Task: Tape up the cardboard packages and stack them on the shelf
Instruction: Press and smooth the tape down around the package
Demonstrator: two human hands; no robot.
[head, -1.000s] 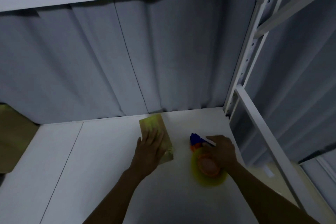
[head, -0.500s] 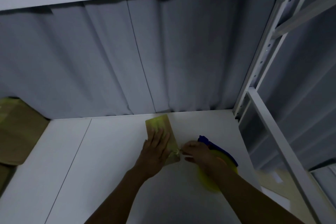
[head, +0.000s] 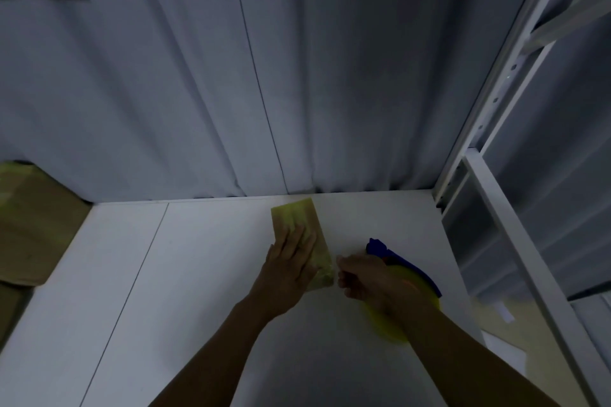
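Note:
A small flat cardboard package (head: 299, 219), partly covered in yellowish tape, lies on the white shelf board (head: 198, 274). My left hand (head: 289, 266) presses flat on its near half with straight fingers. My right hand (head: 362, 277) sits at the package's near right corner, fingers curled, pinching what looks like a strip of clear tape. Under and behind that hand lies a tape dispenser (head: 401, 266) with a blue body and a yellow roll.
Larger cardboard boxes (head: 31, 228) are stacked at the left end of the shelf. A grey curtain (head: 264, 92) hangs behind. A white shelf upright (head: 489, 115) and a side rail (head: 515, 241) border the right. Another shelf board runs overhead.
My right hand has left the top of the dispenser and come left to the package's near right corner. My left hand has stayed pressed on the package.

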